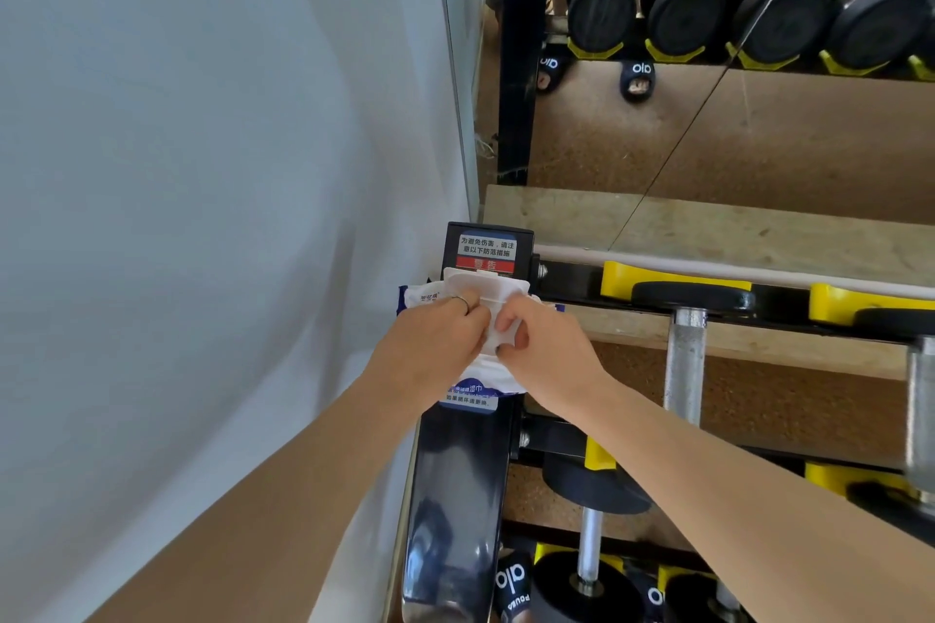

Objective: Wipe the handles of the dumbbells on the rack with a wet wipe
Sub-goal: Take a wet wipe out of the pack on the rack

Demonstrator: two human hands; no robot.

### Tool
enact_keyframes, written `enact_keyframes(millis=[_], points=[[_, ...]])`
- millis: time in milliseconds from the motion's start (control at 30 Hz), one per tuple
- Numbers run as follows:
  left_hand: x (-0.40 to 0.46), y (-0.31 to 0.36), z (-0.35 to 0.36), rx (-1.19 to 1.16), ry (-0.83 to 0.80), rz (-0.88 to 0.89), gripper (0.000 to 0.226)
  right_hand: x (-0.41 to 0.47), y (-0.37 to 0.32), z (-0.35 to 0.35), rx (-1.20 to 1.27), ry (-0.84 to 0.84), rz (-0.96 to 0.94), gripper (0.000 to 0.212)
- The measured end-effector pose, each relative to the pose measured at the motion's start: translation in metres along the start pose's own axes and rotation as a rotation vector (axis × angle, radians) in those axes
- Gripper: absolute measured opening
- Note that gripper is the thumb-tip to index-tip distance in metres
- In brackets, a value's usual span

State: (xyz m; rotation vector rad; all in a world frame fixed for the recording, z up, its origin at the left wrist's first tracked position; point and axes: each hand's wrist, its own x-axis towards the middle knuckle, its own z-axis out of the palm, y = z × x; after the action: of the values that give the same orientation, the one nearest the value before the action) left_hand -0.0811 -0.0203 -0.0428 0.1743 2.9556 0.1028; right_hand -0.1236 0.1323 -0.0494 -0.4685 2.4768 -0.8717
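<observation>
Both hands meet over a wet wipe pack atop the black rack post. The left hand and right hand pinch a white wipe. Dumbbells rest beside them.

Bright, even, diffuse lighting throughout, with no hard shadows anywhere. Soft grey gradients across the white wall on the left. Glossy reflections and pale glare streaks down the black rack post, strongest near the bottom edge. Mild sheen on the metal dumbbell handle. Strong wide-angle distortion: straight lines bowed toward the margins, forearms stretched at the lower corners. Sharpest around the centre; softened and slightly smeared at the far right and bottom edges, plus faint compression blur on fine print.
</observation>
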Motion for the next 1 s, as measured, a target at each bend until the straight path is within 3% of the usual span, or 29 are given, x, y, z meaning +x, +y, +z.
enact_keyframes(millis=[233,400,567,700,833,1000], points=[[0.003,-0.004,-0.005,0.243,-0.133,0.17,0.047,-0.002,0.002,-0.002,-0.022,0.008,-0.052,0.026],[0.008,-0.004,0.003,0.408,-0.146,0.282,0.043,-0.002,0.002,0.001,-0.06,0.007,-0.06,0.024],[0.009,-0.012,0.007,0.356,-0.124,0.259,0.033,0.001,-0.002,-0.003,-0.09,-0.012,-0.077,0.019],[0.008,-0.018,0.016,0.312,-0.128,0.331,0.039,0.001,-0.002,-0.004,-0.143,-0.007,-0.09,0.022],[0.009,-0.017,0.002,0.075,-0.081,0.191,0.029,0.0,-0.002,-0.003,-0.154,-0.02,-0.089,0.024],[0.013,-0.009,-0.006,0.029,-0.095,0.13,0.03,-0.002,-0.002,-0.003,-0.158,-0.029,-0.076,0.026]])
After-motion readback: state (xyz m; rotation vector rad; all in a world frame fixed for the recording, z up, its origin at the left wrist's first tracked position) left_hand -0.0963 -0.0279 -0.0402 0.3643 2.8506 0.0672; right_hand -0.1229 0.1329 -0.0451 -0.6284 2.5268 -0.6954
